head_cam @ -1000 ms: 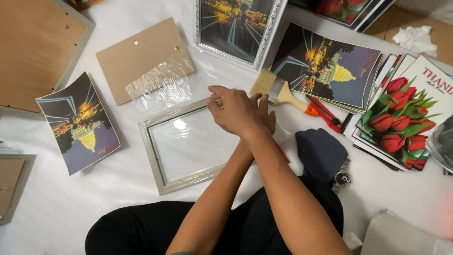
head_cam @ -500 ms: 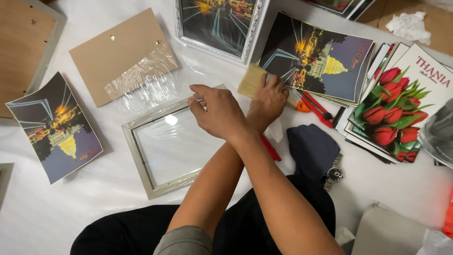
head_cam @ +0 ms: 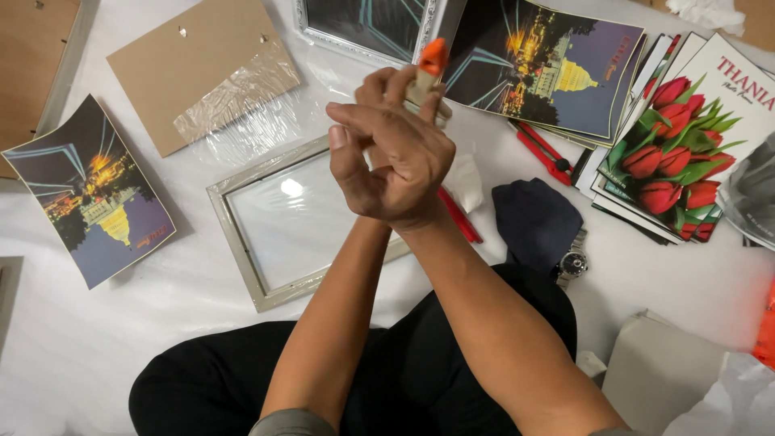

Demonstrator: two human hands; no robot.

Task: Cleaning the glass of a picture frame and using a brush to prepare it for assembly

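My two hands are raised together over my lap, clasped around a paintbrush [head_cam: 428, 74] with a wooden handle and an orange tip that points up. My right hand [head_cam: 412, 169] is in front, fingers curled. Behind it, only the fingers of my left hand [head_cam: 378, 85] show beside the handle. The bristles are hidden inside the hands. Below the hands an empty silver picture frame [head_cam: 232, 242] with glass lies flat on the white sheet.
A night-city print [head_cam: 89, 194] lies at the left, and a cardboard backing [head_cam: 178, 64] with plastic wrap [head_cam: 242, 101] behind it. A framed print [head_cam: 363, 24], loose city prints [head_cam: 549, 73], tulip prints [head_cam: 678, 161], a red cutter [head_cam: 541, 153], dark cloth [head_cam: 537, 222] and a watch [head_cam: 573, 262] lie right.
My right hand took the paintbrush from beside the prints and lifted it. My left hand left the frame and rose to meet it; both hands are now up close to the camera.
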